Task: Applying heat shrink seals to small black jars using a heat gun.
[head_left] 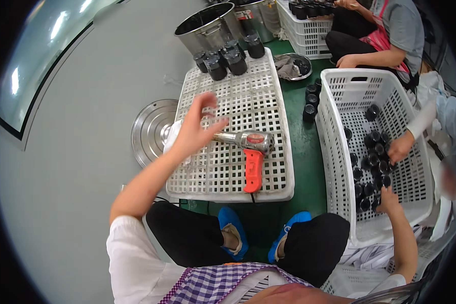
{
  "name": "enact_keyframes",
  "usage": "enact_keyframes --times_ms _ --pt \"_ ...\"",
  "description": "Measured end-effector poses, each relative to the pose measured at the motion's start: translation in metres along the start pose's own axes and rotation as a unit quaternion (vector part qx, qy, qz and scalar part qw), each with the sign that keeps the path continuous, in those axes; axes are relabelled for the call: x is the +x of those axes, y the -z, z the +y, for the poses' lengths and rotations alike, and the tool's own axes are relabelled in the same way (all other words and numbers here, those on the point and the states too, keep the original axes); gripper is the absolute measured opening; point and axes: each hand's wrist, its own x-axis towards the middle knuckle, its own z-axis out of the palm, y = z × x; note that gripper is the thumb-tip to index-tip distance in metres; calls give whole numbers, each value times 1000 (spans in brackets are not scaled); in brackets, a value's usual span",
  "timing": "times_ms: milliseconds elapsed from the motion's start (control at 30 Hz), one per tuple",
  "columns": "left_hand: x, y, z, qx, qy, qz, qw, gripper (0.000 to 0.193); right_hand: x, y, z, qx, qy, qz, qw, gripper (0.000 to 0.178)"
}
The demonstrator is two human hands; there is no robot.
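Note:
My left hand (196, 126) is raised over an upturned white crate (228, 180), fingers apart and slightly blurred, holding nothing. Close beside it a heat gun (253, 167) with a red handle and metal barrel lies on the crate; the hand partly covers the barrel's end. At the crate's far end several dark jars with black lids (236, 62) stand grouped. Off to the right, my right hand (388, 200) reaches into a deep white basket (339, 182), its fingers closed around a black jar (385, 181). More black jars (374, 158) lie around it on the basket floor.
A co-worker's hand (402, 146) reaches into the same basket from the right. Jars (310, 104) stand on the green floor. Beyond are a metal bowl with a cloth (287, 67), a large steel pot (207, 28) and another person. A round metal lid (149, 129) lies left.

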Motion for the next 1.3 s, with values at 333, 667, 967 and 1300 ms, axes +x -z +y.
enact_keyframes --times_ms 333,667,967,1300 --pt "207 -103 -159 -21 263 241 934 100 34 -53 22 41 -50 -71 995 94" --pt "243 -132 -183 68 314 375 870 84 38 -85 12 94 -32 -156 983 92" --pt "165 -76 -158 -59 40 291 954 66 -3 8 12 123 89 -97 984 61" --pt "-103 -15 -18 -48 7 61 997 62 -209 291 -242 244 468 332 782 50"
